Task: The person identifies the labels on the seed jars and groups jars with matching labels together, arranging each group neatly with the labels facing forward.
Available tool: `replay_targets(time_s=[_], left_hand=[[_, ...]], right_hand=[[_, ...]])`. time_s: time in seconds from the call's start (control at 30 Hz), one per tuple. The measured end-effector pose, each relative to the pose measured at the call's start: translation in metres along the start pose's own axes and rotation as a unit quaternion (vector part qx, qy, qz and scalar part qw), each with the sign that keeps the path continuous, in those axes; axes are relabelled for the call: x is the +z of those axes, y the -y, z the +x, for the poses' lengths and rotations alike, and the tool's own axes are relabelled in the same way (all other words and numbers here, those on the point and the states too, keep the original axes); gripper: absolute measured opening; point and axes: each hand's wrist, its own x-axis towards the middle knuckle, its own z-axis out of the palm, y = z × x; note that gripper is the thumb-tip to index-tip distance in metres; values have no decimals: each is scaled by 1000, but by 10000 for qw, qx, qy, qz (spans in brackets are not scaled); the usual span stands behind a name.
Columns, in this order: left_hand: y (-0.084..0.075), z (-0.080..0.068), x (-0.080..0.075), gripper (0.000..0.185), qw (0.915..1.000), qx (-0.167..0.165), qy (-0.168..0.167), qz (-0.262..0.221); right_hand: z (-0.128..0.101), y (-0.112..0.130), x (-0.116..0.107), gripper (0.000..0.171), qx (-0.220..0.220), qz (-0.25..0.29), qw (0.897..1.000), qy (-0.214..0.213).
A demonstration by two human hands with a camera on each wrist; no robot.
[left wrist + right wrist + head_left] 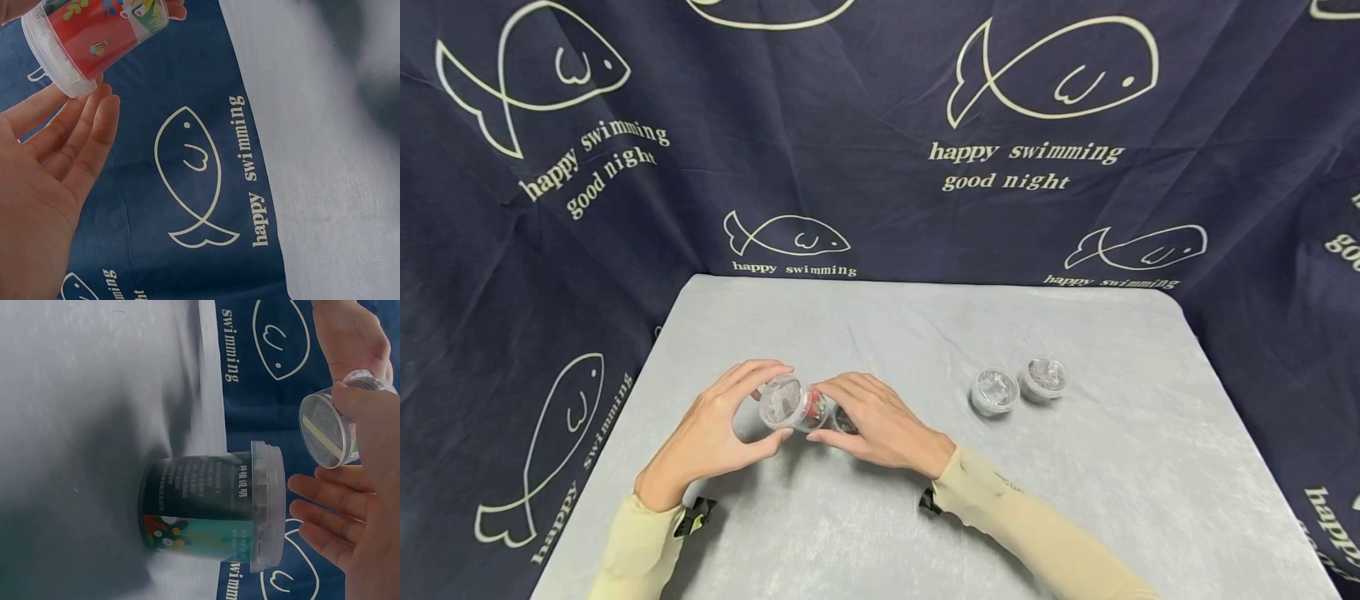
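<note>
A small clear jar with a red label point(787, 402) point(94, 39) point(322, 431) is held tilted above the grey table point(925, 333). My left hand point(707, 433) point(44, 187) takes its lidded end between thumb and nearly straight fingers. My right hand point(880, 423) point(369, 506) pinches the base end, thumb across the jar's side. Below the right fingers a second jar with a dark label point(844, 422) point(206, 506) stands upright on the table, mostly hidden in the head view. The right wrist view also shows the left hand point(347, 337) beyond the held jar.
Two more small lidded jars point(995, 390) point(1043, 378) stand side by side to the right of my hands. A dark blue cloth with fish prints point(880, 167) hangs behind and around the table. The table's left edge point(625, 417) lies close to my left hand.
</note>
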Motion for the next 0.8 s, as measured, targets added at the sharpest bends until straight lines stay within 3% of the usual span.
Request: replay_targets(time_s=[0.5,0.8], left_hand=[[0,4,2,76,9998,-96,1,-156],[1,6,3,75,9994,-162,36,-304]], right_hand=[[2,1,2,56,123,333,9993,-71],[4,0,3,58,47,621,9971,-433]])
